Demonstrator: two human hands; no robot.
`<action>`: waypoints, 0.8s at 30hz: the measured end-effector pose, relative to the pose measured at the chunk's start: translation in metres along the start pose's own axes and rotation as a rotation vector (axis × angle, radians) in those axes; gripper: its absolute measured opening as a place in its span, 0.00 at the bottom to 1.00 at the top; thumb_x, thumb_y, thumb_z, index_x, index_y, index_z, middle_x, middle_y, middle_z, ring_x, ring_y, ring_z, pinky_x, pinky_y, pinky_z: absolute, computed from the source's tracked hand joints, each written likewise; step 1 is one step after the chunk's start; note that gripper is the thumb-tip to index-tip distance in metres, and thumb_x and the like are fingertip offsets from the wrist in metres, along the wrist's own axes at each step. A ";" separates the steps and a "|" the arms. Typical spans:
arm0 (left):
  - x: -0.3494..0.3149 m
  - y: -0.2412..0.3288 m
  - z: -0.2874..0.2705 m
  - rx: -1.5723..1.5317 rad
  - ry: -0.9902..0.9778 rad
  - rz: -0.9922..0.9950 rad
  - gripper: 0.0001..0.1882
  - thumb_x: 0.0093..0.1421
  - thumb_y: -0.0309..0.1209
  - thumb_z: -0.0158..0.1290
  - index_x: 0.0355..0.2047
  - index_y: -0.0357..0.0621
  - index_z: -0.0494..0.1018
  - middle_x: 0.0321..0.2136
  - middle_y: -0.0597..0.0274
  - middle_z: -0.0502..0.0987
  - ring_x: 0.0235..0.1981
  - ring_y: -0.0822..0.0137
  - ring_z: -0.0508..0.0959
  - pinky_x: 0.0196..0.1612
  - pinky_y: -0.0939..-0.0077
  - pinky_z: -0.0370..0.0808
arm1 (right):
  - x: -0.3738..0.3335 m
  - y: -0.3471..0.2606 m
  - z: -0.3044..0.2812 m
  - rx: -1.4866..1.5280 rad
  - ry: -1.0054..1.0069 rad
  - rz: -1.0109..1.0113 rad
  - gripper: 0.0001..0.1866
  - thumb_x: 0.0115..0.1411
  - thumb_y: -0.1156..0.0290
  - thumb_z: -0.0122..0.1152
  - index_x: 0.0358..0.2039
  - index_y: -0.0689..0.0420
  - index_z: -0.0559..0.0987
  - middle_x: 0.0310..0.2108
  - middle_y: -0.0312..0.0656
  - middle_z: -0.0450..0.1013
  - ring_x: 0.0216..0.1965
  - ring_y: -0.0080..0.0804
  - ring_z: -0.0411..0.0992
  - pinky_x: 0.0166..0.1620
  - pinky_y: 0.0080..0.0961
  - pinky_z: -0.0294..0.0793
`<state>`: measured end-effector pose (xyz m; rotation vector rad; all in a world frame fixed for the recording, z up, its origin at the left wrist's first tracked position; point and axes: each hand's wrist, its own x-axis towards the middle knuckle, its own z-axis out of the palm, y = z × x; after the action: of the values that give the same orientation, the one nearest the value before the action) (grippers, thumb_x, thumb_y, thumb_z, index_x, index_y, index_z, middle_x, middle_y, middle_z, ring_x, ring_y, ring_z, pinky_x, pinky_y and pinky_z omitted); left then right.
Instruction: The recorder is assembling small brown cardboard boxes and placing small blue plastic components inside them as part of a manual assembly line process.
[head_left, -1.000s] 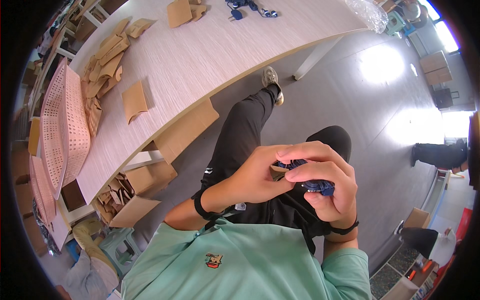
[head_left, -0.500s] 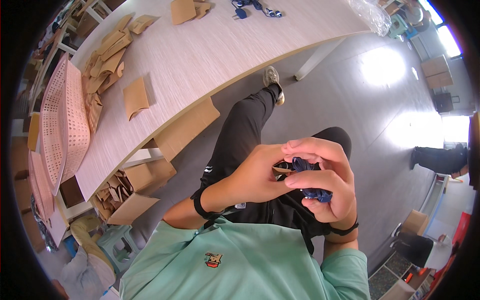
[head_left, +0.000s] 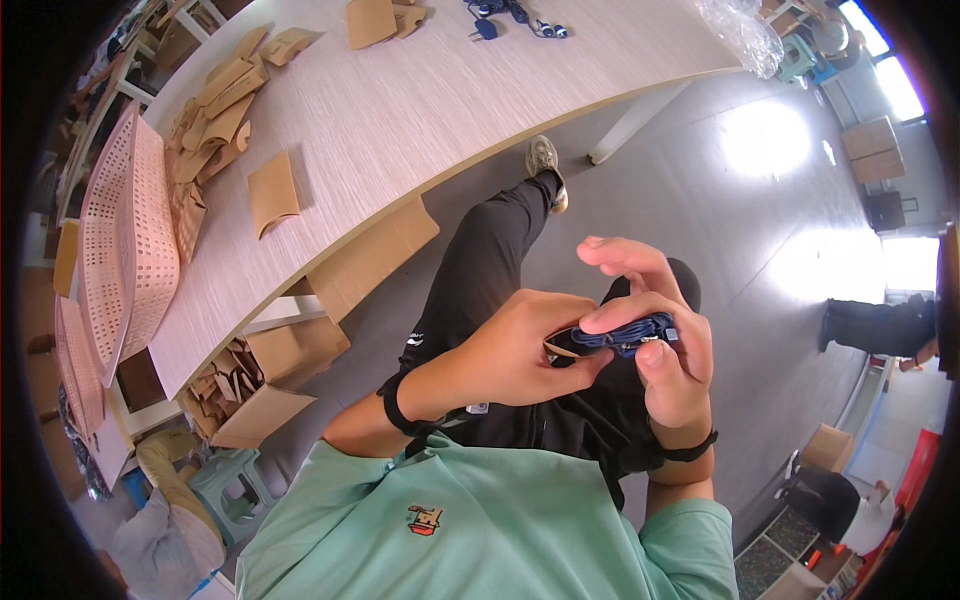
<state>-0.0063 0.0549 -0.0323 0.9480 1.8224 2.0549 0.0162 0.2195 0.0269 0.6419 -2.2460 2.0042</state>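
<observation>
My left hand is closed around a small brown cardboard pillow box, whose curved end shows between thumb and fingers. A coiled dark blue earphone cable lies right against the box, its left end at the box's opening. My right hand pinches this coil between thumb and a finger, while its other fingers are raised off it. How much of the coil sits inside the box is hidden by the fingers.
On the table lie flat cardboard pillow boxes, a single one and more dark blue earphones. A pink perforated basket stands at its left end. Below is an open carton of cardboard pieces. Clear plastic film hangs over the far right corner.
The cable coil has turned from hanging down to lying level, in line with the box's opening. My right hand's upper fingers have lifted and spread. The left hand stays in place.
</observation>
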 end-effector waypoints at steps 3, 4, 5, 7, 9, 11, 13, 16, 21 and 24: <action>0.000 0.004 -0.004 -0.017 -0.043 -0.046 0.07 0.51 0.22 0.59 0.30 0.37 0.72 0.22 0.54 0.74 0.20 0.61 0.73 0.24 0.72 0.68 | 0.000 0.001 0.000 0.065 -0.050 0.050 0.22 0.62 0.55 0.53 0.34 0.63 0.82 0.56 0.61 0.65 0.59 0.52 0.63 0.60 0.41 0.56; 0.001 0.008 -0.006 -0.073 -0.071 -0.061 0.12 0.49 0.19 0.57 0.36 0.36 0.74 0.26 0.58 0.77 0.26 0.66 0.76 0.30 0.75 0.71 | 0.001 0.001 0.002 0.038 -0.082 0.073 0.21 0.62 0.55 0.54 0.35 0.63 0.82 0.57 0.60 0.65 0.60 0.51 0.63 0.60 0.41 0.56; 0.002 0.009 -0.007 -0.129 -0.100 -0.077 0.18 0.47 0.16 0.55 0.41 0.36 0.76 0.31 0.61 0.80 0.32 0.71 0.79 0.36 0.78 0.74 | 0.001 0.001 0.002 0.011 -0.115 0.096 0.21 0.62 0.56 0.54 0.36 0.63 0.82 0.58 0.60 0.65 0.60 0.50 0.63 0.61 0.40 0.55; 0.002 0.009 -0.009 -0.110 -0.098 -0.041 0.18 0.47 0.16 0.55 0.41 0.36 0.75 0.30 0.62 0.79 0.31 0.72 0.78 0.36 0.79 0.73 | 0.002 0.002 0.002 0.057 -0.156 0.106 0.16 0.61 0.64 0.55 0.40 0.63 0.81 0.60 0.56 0.63 0.61 0.47 0.61 0.62 0.39 0.55; 0.002 0.010 -0.011 -0.091 -0.096 -0.005 0.18 0.46 0.16 0.56 0.41 0.36 0.75 0.29 0.63 0.79 0.31 0.73 0.78 0.35 0.79 0.73 | 0.003 0.001 0.003 0.104 -0.197 0.118 0.14 0.60 0.72 0.55 0.44 0.63 0.80 0.62 0.52 0.62 0.61 0.44 0.60 0.63 0.39 0.55; 0.002 0.014 -0.014 -0.111 -0.154 -0.136 0.18 0.46 0.16 0.56 0.40 0.36 0.75 0.29 0.63 0.79 0.31 0.73 0.78 0.36 0.79 0.73 | 0.005 -0.002 0.008 -0.016 -0.167 0.208 0.20 0.61 0.61 0.55 0.44 0.63 0.81 0.60 0.54 0.65 0.62 0.46 0.61 0.64 0.39 0.53; -0.001 0.011 -0.016 -0.176 -0.177 -0.172 0.18 0.47 0.17 0.56 0.42 0.37 0.75 0.30 0.62 0.78 0.32 0.70 0.78 0.38 0.77 0.73 | 0.005 0.003 0.008 -0.036 -0.194 0.187 0.19 0.61 0.63 0.55 0.46 0.63 0.81 0.60 0.54 0.65 0.62 0.46 0.62 0.64 0.39 0.54; -0.002 0.006 -0.019 -0.239 -0.193 -0.146 0.19 0.48 0.18 0.55 0.43 0.38 0.74 0.32 0.61 0.78 0.34 0.67 0.78 0.40 0.75 0.73 | 0.008 0.003 0.012 -0.002 -0.196 0.211 0.19 0.60 0.67 0.55 0.48 0.64 0.80 0.59 0.52 0.67 0.62 0.47 0.63 0.63 0.41 0.57; 0.003 0.012 -0.030 -0.102 -0.108 0.061 0.19 0.49 0.19 0.55 0.43 0.38 0.74 0.37 0.58 0.78 0.39 0.62 0.78 0.42 0.70 0.74 | 0.023 0.015 0.011 -0.155 -0.310 -0.092 0.16 0.57 0.74 0.60 0.47 0.56 0.80 0.58 0.41 0.71 0.59 0.45 0.66 0.59 0.40 0.63; 0.001 0.007 -0.052 -0.036 -0.177 0.031 0.15 0.51 0.23 0.57 0.41 0.39 0.76 0.37 0.57 0.78 0.39 0.60 0.78 0.41 0.70 0.74 | 0.043 0.004 0.014 -0.462 -0.383 -0.273 0.16 0.58 0.70 0.57 0.47 0.58 0.80 0.56 0.49 0.71 0.58 0.52 0.68 0.58 0.45 0.64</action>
<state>-0.0364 0.0128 -0.0265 1.1156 1.6855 1.9453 -0.0209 0.1949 0.0349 1.2662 -2.5191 1.2571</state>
